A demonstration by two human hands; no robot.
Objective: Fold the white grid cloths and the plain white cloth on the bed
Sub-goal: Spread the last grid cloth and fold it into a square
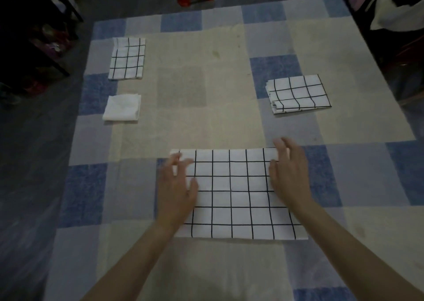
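Nearest me, my left hand [177,183] and right hand [289,174] rest flat, fingers spread, gripping nothing, on the grid cloth [236,195] on the bed [229,48]. I judge sliding palms could skew its layers.

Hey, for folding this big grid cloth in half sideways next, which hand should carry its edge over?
Either could; slight edge to the right hand. It lies at the grid cloth's right edge, fingers by the far corner, ready to pinch. The left hand rests flat further onto the cloth, suited to anchoring.
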